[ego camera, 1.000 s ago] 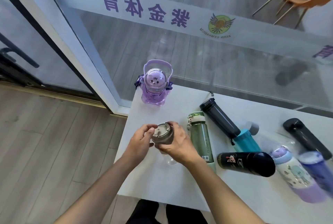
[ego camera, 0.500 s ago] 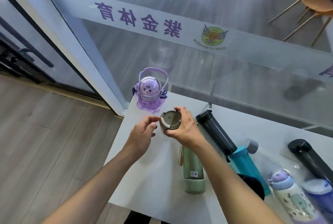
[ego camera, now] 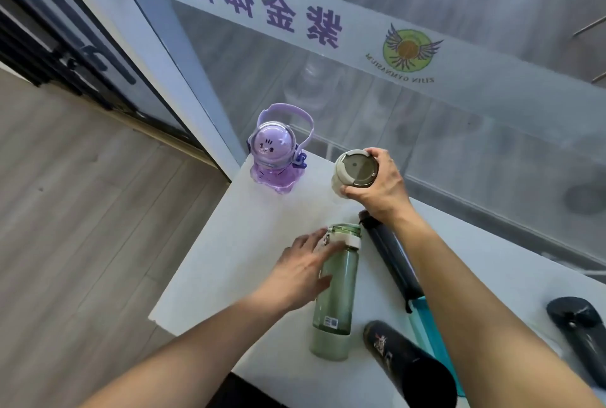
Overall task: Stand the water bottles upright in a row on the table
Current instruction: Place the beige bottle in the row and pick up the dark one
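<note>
- Gripping the rim of a grey-lidded bottle (ego camera: 355, 171), our right hand (ego camera: 380, 191) wraps its fingers around the cap from the right side; the bottle is seen from above, upright, at the far edge of the white table (ego camera: 210, 276), to the right of the purple bottle. Whether its base touches the table we cannot tell, as the cap and hand hide it.
- Our left hand (ego camera: 301, 269) lies with fingers spread and loose over the upper part of a green bottle (ego camera: 337, 289); the fingertips touch the body just below its white collar, and nothing is clasped.
- The green bottle lies on its side, cap pointing away from us, base toward the near table edge.
- Just to its right lies a dark grey bottle (ego camera: 390, 256), also on its side, its cap end passing under our right wrist.
- A purple bottle (ego camera: 277, 151) with a domed cartoon lid and a carry handle stands upright near the far left corner of the table.
- Near the front edge lie a black bottle (ego camera: 406, 365) and, beside it, a teal bottle (ego camera: 426, 319), largely hidden by our right forearm.
- At the right margin another dark bottle (ego camera: 580, 329) lies flat, well apart from the hands.
</note>
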Available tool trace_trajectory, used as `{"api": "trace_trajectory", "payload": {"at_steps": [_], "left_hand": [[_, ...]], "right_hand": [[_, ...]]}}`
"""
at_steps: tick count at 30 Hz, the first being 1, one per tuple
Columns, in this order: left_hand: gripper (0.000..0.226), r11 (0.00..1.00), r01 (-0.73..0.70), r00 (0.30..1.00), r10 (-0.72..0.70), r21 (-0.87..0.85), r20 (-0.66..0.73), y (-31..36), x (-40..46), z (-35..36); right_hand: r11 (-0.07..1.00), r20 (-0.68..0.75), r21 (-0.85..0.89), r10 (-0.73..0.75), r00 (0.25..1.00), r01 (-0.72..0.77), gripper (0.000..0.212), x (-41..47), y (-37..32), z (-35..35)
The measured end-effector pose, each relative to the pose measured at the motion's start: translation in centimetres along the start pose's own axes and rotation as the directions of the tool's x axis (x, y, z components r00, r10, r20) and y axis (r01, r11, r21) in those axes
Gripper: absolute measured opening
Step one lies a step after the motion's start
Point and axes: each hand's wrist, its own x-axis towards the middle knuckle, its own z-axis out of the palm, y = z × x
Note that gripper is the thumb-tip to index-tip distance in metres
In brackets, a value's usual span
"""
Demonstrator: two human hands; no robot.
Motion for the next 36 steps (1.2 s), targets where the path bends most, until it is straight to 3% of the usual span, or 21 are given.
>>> {"api": "trace_trajectory", "payload": {"at_steps": [8, 18, 22, 24, 26, 29, 31, 33, 36], "left_hand": [[0.08, 0.999, -0.027, 1.0, 0.027, 0.019, -0.01, 0.3, 0.9, 1.8], [0.079, 1.0, -0.015, 1.0, 0.015, -0.016, -0.008, -0.5, 0.6, 1.8], [0.072, 1.0, -0.023, 1.0, 0.023, -0.002, -0.001, -0.6, 0.4, 0.9], [0.062, 0.999, -0.046, 0.995, 0.047, 0.009, -0.083, -0.7, 0.3, -0.2], [0.05, 0.997, -0.074, 0.96, 0.08, 0.033, -0.27, -0.5, 0.4, -1.5], [0.043, 0.996, -0.071, 0.831, 0.084, 0.045, -0.55, 0.1, 0.9, -3.8], [0.049, 0.995, -0.083, 0.769, 0.095, 0.048, -0.632, 0.7, 1.5, -5.5], [0.061, 0.989, -0.101, 0.784, 0.147, 0.11, -0.603, 1.1, 2.5, -6.6], [0.076, 0.972, -0.047, 0.89, 0.146, 0.232, -0.432, 1.0, 4.0, -7.1]], "right_hand": [[0.999, 0.041, -0.031, -0.019, 0.999, 0.021, 0.082, -0.2, 0.0, 0.9], [0.998, -0.026, -0.067, 0.003, 1.0, -0.005, 0.085, -1.4, -0.9, 2.5], [0.997, 0.034, -0.059, 0.059, 0.998, -0.057, 0.105, -1.8, -1.0, 1.9], [0.994, 0.059, -0.046, 0.102, 0.993, -0.099, 0.114, -2.1, -0.6, 0.8], [0.986, 0.035, -0.041, 0.162, 0.986, -0.161, 0.108, -2.3, 0.5, -1.1], [0.95, -0.046, -0.104, 0.292, 0.955, -0.296, 0.083, -2.8, 3.1, -3.3], [0.906, -0.059, -0.193, 0.373, 0.926, -0.377, 0.076, -3.2, 5.0, -3.5], [0.864, 0.011, -0.286, 0.436, 0.9, -0.415, 0.081, -3.6, 6.2, -2.8], [0.803, 0.102, -0.454, 0.477, 0.873, -0.385, 0.086, -4.1, 6.8, -1.1]]}}
